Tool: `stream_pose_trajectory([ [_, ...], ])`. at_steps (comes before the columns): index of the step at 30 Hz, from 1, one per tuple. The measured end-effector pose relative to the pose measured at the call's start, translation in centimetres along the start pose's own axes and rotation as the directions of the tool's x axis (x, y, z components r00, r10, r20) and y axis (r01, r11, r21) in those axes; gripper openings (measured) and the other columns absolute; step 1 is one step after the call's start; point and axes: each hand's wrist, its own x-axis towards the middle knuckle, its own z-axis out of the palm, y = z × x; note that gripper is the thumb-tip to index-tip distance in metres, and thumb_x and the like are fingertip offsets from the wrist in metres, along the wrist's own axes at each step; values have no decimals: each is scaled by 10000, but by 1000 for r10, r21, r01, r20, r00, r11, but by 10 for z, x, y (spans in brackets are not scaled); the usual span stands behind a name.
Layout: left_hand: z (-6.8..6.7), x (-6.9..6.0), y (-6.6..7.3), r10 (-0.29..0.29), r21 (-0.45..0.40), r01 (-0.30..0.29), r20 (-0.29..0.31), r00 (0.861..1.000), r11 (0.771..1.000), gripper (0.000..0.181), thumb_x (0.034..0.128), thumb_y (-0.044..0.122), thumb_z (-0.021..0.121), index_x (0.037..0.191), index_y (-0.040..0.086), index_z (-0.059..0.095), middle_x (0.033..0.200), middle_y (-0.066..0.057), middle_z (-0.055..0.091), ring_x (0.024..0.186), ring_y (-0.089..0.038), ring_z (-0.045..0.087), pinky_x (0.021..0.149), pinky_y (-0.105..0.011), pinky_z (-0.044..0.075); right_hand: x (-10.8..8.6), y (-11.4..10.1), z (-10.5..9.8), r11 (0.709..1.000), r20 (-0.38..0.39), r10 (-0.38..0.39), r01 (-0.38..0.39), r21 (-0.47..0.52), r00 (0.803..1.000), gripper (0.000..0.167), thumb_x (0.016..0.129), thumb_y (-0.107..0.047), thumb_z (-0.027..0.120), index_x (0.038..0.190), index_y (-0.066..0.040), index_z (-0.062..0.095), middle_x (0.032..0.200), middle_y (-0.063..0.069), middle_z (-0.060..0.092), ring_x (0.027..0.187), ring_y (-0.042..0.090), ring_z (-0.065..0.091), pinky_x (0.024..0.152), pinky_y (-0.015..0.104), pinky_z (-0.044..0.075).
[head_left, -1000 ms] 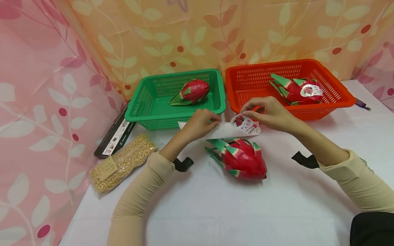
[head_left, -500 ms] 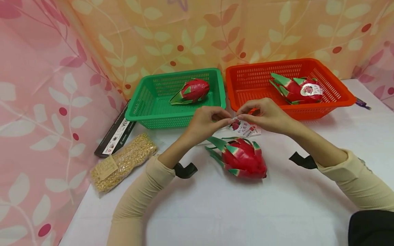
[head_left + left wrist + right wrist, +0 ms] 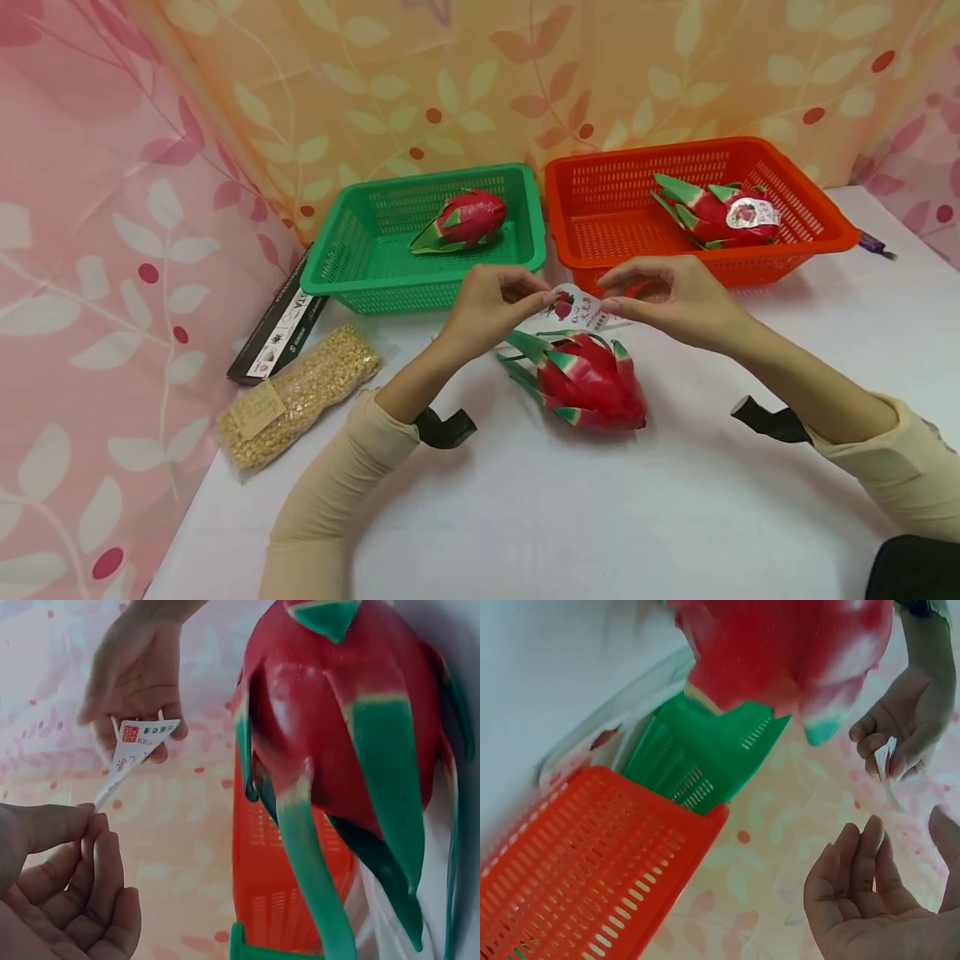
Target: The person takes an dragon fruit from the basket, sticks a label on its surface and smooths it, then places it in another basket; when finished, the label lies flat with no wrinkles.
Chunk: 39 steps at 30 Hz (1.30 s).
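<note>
The left hand (image 3: pixel 491 307) pinches one edge of a white label (image 3: pixel 579 307) with a red fruit picture, above the green-tipped end of a red dragon fruit (image 3: pixel 592 383) lying on the table. At the label's other edge is the right hand (image 3: pixel 675 300); in the right wrist view that hand (image 3: pixel 885 907) has its thumb and fingers apart, with nothing between them. In the left wrist view the label (image 3: pixel 139 746) slants up from the left hand's fingertips. Behind the hands, a white strip (image 3: pixel 619 322) is mostly hidden.
A green basket (image 3: pixel 390 296) with one dragon fruit (image 3: pixel 471 218) stands at the back. Beside it, a red basket (image 3: pixel 712 268) holds a dragon fruit (image 3: pixel 705 212) bearing a label (image 3: pixel 752 213). On the left lie a bag of yellow kernels (image 3: pixel 315 387) and a black box (image 3: pixel 281 333).
The left hand has moved right, from the white strip to the label, and pinches its left edge. The right hand has shifted slightly right and let go of the label.
</note>
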Motion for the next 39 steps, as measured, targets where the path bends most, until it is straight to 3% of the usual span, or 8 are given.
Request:
stream_pose_trajectory([
  [3,2,-5,2,2,-30,-1,16,1000,1000,119,813,150,702,857,41,717,764,-68,693,617,-114,615,589,-256,531,-13,1,0,1000,18,17,-18,12,1000,250,797,-230,722,1021,-129,675,940,29,678,820,92,602,689,168,516],
  [9,11,-21,4,-22,-76,28,78,997,997,114,809,161,708,845,53,716,749,-60,692,647,-249,633,581,-266,523,-37,-2,6,994,17,101,-102,45,995,121,829,-245,688,884,-137,680,837,18,667,770,116,606,648,214,522],
  [14,19,-36,3,-29,-113,43,130,991,993,100,808,141,706,831,44,713,726,-72,684,622,-303,615,540,-249,503,-48,4,11,984,107,131,-143,107,986,137,847,-233,668,877,-100,675,830,26,656,741,120,607,663,220,529],
  [24,48,-59,-9,-125,-156,145,134,983,977,114,789,138,723,835,34,724,714,-99,694,617,-265,638,513,-210,482,-60,22,17,965,203,164,-200,170,965,145,877,-211,626,876,-66,632,852,30,619,796,142,581,686,253,528],
  [29,56,-63,-15,-144,-143,159,111,983,977,108,765,148,746,799,47,730,690,-82,692,545,-191,590,453,-185,409,-62,31,20,950,235,169,-222,220,957,159,879,-174,619,903,-18,637,802,-8,626,747,161,592,672,261,533],
  [34,60,-63,-15,-137,-113,149,108,985,982,117,763,176,752,782,62,733,688,-53,696,534,-80,586,470,-195,440,-62,37,21,939,240,196,-252,232,951,183,883,-177,613,922,1,632,810,-3,622,766,133,585,708,264,540],
  [39,62,-61,-13,-131,-64,138,93,987,988,109,767,183,749,767,75,736,664,-22,693,540,-69,597,488,-190,452,-60,43,23,932,242,195,-256,255,951,191,887,-175,608,925,12,619,814,10,613,768,142,585,725,274,547],
])
